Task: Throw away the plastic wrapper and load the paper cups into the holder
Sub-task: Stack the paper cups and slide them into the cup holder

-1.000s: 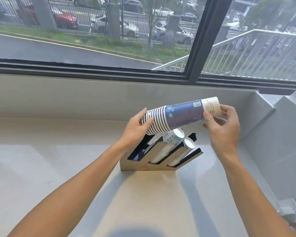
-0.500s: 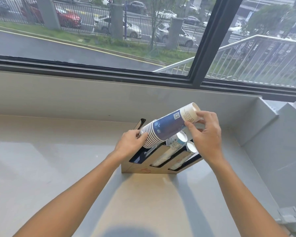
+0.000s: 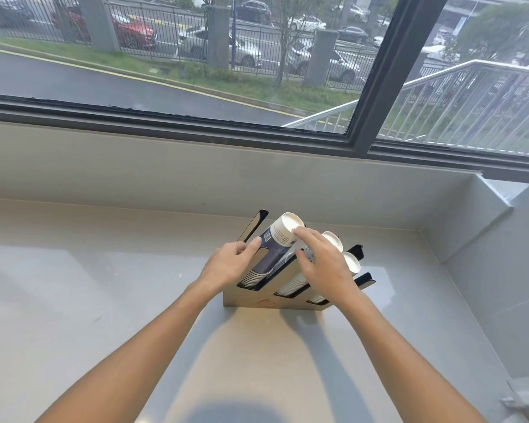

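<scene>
A stack of blue and white paper cups (image 3: 275, 244) lies tilted in the leftmost slot of the black and steel cup holder (image 3: 251, 300) on the pale counter. My left hand (image 3: 231, 264) rests against the stack's left side, thumb on its blue sleeve. My right hand (image 3: 319, 264) lies over the holder with spread fingers, the index fingertip touching the stack's white top end. Two other cup stacks (image 3: 333, 241) fill the middle and right slots, partly hidden by my right hand. No plastic wrapper is visible.
The counter (image 3: 89, 300) runs left and toward me from the holder. A low grey wall (image 3: 196, 172) and a big window stand behind it. A grey side wall (image 3: 486, 270) closes the right, with a small socket fitting (image 3: 524, 395) at the lower right.
Both hands lowered the cup stack from above the holder into its leftmost slot. My right hand's grip on the top end loosened to fingertips; my left hand slid from the rims to the side.
</scene>
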